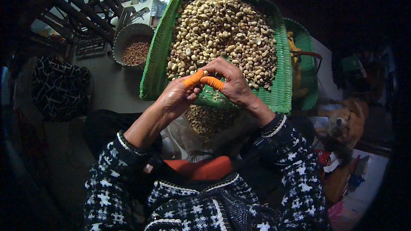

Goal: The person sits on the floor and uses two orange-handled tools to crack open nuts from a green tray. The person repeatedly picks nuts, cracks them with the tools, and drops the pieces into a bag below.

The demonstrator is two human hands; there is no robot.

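Observation:
Over the near edge of a green woven tray (pixel 284 70), my left hand (pixel 181 94) and my right hand (pixel 232 81) meet at the fingertips. Both thumbs wear orange covers. A peanut in its shell (pixel 205 73) shows between the fingertips, held by my left hand; my right fingers touch it. Unshelled peanuts (pixel 221 32) fill much of the tray, with small shell bits near its front edge. Below my hands, a plastic bag (pixel 183 128) holds broken peanut shells (pixel 207 118). Part of the peanut is hidden by the fingers.
A round basket (pixel 119 46) with shelled peanuts (pixel 136 52) stands left of the tray. A patterned stool (pixel 62 86) is farther left, beneath dark chair frames (pixel 86 9). To the right are another green basket (pixel 310 93) and a brown dog (pixel 350 118).

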